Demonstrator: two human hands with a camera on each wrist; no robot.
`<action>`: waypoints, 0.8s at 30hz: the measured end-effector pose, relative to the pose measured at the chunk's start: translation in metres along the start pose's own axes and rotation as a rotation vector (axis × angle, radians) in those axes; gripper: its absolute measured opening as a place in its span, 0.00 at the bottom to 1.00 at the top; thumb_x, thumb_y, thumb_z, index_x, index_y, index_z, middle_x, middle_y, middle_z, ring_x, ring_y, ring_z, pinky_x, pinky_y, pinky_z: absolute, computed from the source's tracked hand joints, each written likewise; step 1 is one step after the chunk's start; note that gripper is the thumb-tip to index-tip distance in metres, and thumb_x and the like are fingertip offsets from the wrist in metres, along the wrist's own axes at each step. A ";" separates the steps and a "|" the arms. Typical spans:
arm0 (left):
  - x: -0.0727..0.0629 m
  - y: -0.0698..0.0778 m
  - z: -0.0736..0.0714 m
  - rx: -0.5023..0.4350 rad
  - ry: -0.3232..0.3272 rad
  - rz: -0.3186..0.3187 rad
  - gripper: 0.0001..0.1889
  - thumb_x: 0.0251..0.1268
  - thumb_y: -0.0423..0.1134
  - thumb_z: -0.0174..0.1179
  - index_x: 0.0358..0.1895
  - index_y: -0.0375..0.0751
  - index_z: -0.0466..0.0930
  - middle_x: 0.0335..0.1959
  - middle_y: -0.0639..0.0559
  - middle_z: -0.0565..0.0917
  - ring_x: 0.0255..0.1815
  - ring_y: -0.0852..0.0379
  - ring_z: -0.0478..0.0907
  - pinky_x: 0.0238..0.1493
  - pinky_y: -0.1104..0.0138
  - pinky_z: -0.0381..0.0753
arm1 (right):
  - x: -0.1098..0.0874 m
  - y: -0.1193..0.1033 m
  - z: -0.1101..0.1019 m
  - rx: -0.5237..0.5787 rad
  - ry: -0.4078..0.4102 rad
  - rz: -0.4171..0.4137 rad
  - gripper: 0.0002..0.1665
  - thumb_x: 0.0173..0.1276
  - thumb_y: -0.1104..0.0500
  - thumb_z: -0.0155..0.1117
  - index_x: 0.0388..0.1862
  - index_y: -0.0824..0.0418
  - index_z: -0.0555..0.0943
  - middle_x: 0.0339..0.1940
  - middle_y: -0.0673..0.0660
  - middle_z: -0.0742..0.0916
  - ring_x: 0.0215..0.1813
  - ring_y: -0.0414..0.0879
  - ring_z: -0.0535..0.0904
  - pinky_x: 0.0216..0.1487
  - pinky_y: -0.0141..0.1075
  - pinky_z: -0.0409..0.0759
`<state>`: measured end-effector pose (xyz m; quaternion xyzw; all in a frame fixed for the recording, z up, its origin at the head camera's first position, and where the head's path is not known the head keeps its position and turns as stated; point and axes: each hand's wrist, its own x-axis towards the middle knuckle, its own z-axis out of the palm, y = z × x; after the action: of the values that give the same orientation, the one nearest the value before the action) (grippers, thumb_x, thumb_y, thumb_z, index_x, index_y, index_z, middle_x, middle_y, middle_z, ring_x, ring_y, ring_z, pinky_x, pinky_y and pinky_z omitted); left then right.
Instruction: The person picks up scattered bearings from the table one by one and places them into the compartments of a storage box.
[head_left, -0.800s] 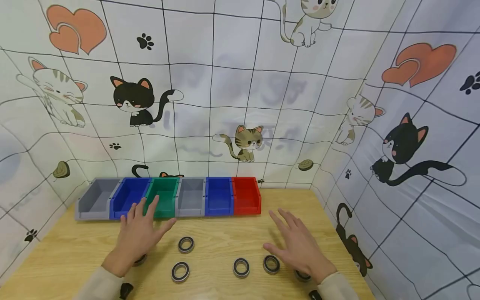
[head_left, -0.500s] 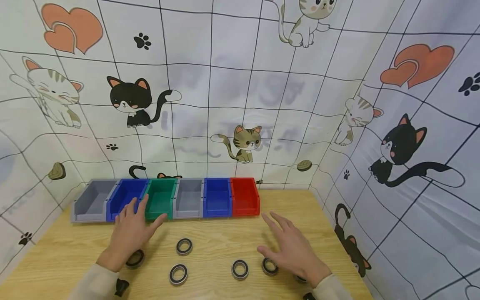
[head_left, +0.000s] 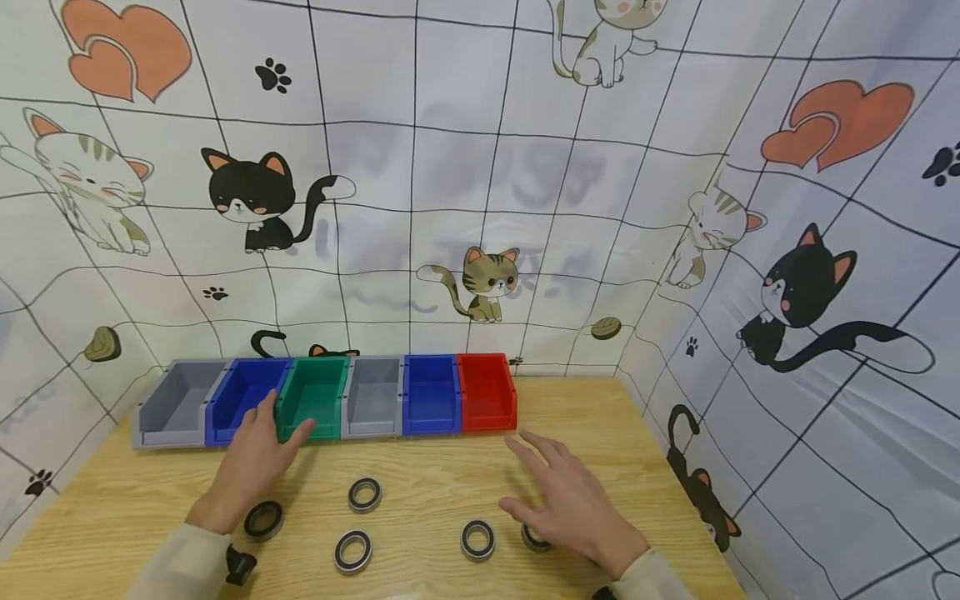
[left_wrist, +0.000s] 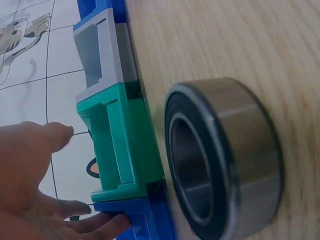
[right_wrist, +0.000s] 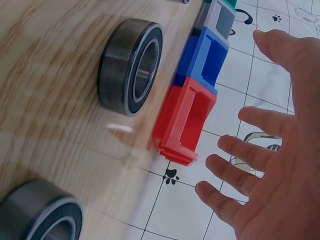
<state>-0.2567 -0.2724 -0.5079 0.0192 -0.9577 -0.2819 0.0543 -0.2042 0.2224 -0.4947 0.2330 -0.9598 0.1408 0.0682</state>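
Observation:
Several ball bearings with black seals lie on the wooden table in the head view. My left hand (head_left: 251, 458), fingers extended and holding nothing, is over the table before the left blue bin (head_left: 223, 432) and green bin (head_left: 309, 429). Just below that hand lies one ball bearing (head_left: 263, 521); two more, an upper ball bearing (head_left: 364, 482) and a lower ball bearing (head_left: 352, 567), sit to its right. My right hand (head_left: 570, 502) hovers with spread fingers, partly hiding a ball bearing (head_left: 527, 540). Left of it is another ball bearing (head_left: 477, 556). The right wrist view shows no object in the palm.
Along the back of the table a row of bins continues with a left grey bin (head_left: 172, 437), a middle grey bin (head_left: 372, 428), a right blue bin (head_left: 432, 425) and a red bin (head_left: 488, 419). Behind stands a cat-print curtain (head_left: 450, 183), which also hangs along both sides.
Both hands have shifted left. The bearing below my left hand has come fully into sight, while my right hand now covers the rightmost one. The head view has turned slightly.

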 end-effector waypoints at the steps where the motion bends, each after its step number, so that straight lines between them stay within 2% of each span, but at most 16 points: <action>1: 0.001 -0.001 0.000 0.004 0.005 -0.001 0.56 0.92 0.61 0.61 0.93 0.18 0.43 0.86 0.06 0.57 0.82 0.05 0.64 0.77 0.18 0.74 | 0.000 -0.001 0.000 0.001 -0.002 -0.005 0.51 0.80 0.28 0.74 0.94 0.43 0.71 0.93 0.56 0.76 0.88 0.62 0.77 0.82 0.67 0.83; 5: 0.002 -0.002 -0.002 0.016 0.020 0.003 0.52 0.91 0.53 0.65 0.91 0.14 0.47 0.85 0.06 0.60 0.82 0.07 0.64 0.78 0.19 0.74 | 0.002 -0.004 0.002 0.006 -0.010 -0.009 0.48 0.80 0.30 0.75 0.92 0.42 0.74 0.90 0.57 0.79 0.87 0.61 0.78 0.80 0.67 0.84; 9: 0.003 -0.001 -0.004 0.028 0.027 0.000 0.48 0.90 0.47 0.66 0.89 0.12 0.51 0.82 0.06 0.64 0.79 0.09 0.70 0.76 0.21 0.77 | 0.004 -0.008 0.004 0.000 -0.015 -0.021 0.46 0.80 0.31 0.76 0.91 0.41 0.76 0.89 0.55 0.80 0.86 0.59 0.79 0.81 0.65 0.84; 19: 0.003 0.006 -0.007 0.059 0.045 0.028 0.37 0.88 0.42 0.69 0.80 0.12 0.70 0.71 0.10 0.79 0.70 0.15 0.81 0.70 0.27 0.85 | 0.001 -0.018 0.003 0.001 -0.021 -0.064 0.44 0.80 0.32 0.76 0.89 0.42 0.77 0.88 0.54 0.82 0.85 0.58 0.80 0.81 0.64 0.85; 22: 0.005 0.006 -0.005 0.048 0.043 0.038 0.34 0.86 0.41 0.70 0.78 0.14 0.74 0.67 0.12 0.83 0.66 0.17 0.84 0.65 0.29 0.87 | 0.002 -0.023 0.002 0.009 -0.032 -0.071 0.44 0.81 0.31 0.75 0.90 0.41 0.77 0.88 0.52 0.82 0.86 0.57 0.80 0.82 0.63 0.84; 24: 0.007 0.005 0.000 0.053 0.072 0.041 0.33 0.82 0.41 0.73 0.76 0.17 0.78 0.62 0.17 0.87 0.60 0.22 0.88 0.59 0.33 0.90 | 0.003 -0.026 0.000 0.018 -0.045 -0.074 0.44 0.82 0.29 0.73 0.90 0.41 0.77 0.89 0.52 0.81 0.86 0.57 0.79 0.83 0.63 0.83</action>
<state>-0.2632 -0.2688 -0.5050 0.0109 -0.9624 -0.2546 0.0939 -0.1947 0.1985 -0.4881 0.2721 -0.9505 0.1414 0.0496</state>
